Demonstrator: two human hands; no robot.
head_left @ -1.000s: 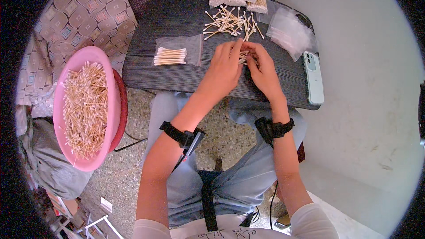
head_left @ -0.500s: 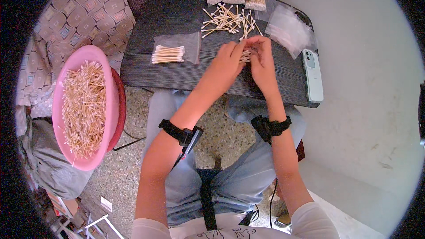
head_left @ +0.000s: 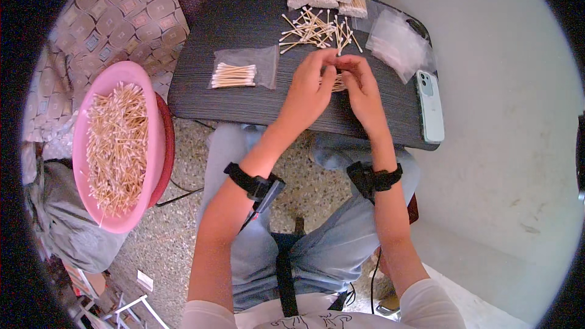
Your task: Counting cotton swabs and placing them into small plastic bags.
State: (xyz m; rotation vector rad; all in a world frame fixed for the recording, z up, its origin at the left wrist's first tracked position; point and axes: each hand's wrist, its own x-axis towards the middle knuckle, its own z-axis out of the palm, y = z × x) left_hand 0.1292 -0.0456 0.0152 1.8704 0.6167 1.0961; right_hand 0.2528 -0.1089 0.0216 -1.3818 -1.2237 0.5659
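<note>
Your fingers [head_left: 322, 56] curl inward from both sides, cupped around a small bundle of cotton swabs [head_left: 337, 83]; the far fingertips are hidden, so whether they pinch it you cannot tell from here. The bundle sits between your left hand [head_left: 309, 90] and right hand [head_left: 367, 96], its long axis running roughly left to right, an end toward each palm; neither hand is clearly nearer. Loose swabs [head_left: 309, 28] lie just beyond your fingers; the clear bag [head_left: 265, 66] lies to the left.
</note>
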